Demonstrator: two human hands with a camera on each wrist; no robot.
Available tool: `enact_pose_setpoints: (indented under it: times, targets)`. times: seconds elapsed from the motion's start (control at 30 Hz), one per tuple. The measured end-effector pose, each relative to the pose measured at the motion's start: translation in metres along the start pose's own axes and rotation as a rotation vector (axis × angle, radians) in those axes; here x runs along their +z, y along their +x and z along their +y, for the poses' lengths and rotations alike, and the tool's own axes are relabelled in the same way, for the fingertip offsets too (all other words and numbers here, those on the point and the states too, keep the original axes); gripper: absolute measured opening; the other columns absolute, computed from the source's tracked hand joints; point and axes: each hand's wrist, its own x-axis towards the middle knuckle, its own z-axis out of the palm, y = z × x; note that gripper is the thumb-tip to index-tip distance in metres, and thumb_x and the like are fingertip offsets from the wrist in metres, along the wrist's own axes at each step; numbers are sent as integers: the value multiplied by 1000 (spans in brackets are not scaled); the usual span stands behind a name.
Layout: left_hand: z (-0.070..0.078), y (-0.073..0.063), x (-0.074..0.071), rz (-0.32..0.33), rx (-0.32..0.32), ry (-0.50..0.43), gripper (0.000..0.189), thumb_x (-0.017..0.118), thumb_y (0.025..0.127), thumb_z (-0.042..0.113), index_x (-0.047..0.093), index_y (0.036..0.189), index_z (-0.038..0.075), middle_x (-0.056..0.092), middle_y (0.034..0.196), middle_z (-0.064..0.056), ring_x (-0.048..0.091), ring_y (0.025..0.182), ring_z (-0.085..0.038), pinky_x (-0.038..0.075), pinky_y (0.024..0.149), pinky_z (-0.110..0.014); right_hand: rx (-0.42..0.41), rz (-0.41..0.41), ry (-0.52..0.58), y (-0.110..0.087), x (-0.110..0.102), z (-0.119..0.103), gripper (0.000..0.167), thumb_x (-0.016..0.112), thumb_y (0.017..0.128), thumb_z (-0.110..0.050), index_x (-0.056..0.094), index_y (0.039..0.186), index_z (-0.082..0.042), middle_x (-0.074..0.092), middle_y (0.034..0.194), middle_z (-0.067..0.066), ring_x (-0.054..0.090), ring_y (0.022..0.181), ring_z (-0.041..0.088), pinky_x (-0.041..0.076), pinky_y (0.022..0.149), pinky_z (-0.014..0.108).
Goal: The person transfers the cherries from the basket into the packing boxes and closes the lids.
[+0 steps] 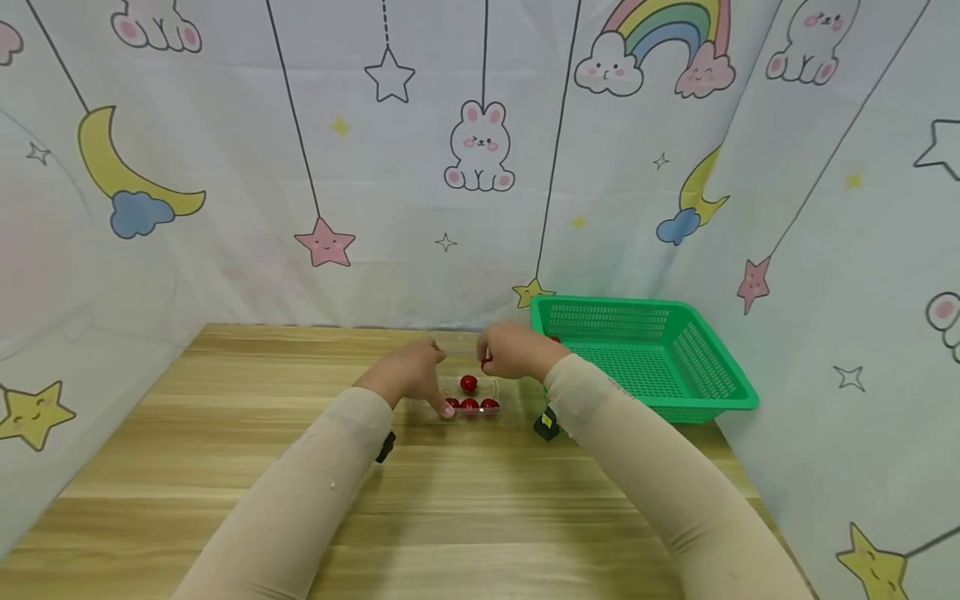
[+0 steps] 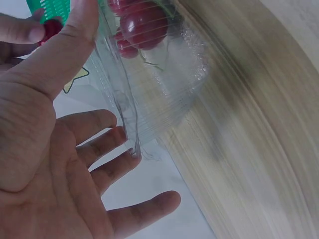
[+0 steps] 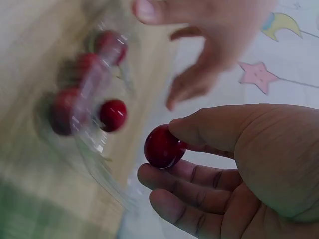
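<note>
"Cartoon-printed white fabric (image 1: pixel 397 183) is hung behind a wood-grain counter (image 1: pixel 180 433); what is being held over it?"

"One cherry (image 3: pixel 160 148) is pinched between the thumb and fingers of the right hand (image 1: pixel 519 348), near the clear plastic box (image 2: pixel 174 92). Nothing is grasped by the left hand (image 1: pixel 405 372); its fingers are loosely spread, and the box's edge is touched."

"Where are the others?"

"Three cherries (image 1: pixel 469 405) are lined up along the box's near side, with a lone cherry (image 1: pixel 468 383) set behind them."

"How might things be spoiled?"

"Held only by the fingertips, the pinched cherry could be dropped if its smooth, round skin were gripped unevenly; it could be bruised if squeezed too hard. Such thin plastic would be easily tipped, so if the near rim were pushed down by the left thumb, the row could be spilled."

"Could harm be done elsewhere?"

"If the hand were lowered carelessly, the lone cherry could be knocked, and the green basket (image 1: pixel 716 367) might be nudged by the right sleeve (image 1: pixel 652 458), stretched close beside it."
</note>
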Motion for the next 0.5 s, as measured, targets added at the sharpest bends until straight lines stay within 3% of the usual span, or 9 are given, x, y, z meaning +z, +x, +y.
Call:
enact_pose_setpoints:
  times: [0.27,0.5]
  targets:
    - [0,-2,0,-2,7,21,119,101,84,56,42,177,11,33,186,-16,39,169,-43,45,132,-64,-21,-35,-29,15,27,-13,11,77,108,-12,85,114,-9,82,112,5,72,93,18,67,92,40]
    - [3,-5,-2,-4,3,17,119,102,83,55,43,177,10,32,187,-17,38,170,-44,44,133,-63,-34,-18,-60,21,39,-14,7,79,106,-9,86,108,-9,83,105,5,70,86,16,67,90,39]
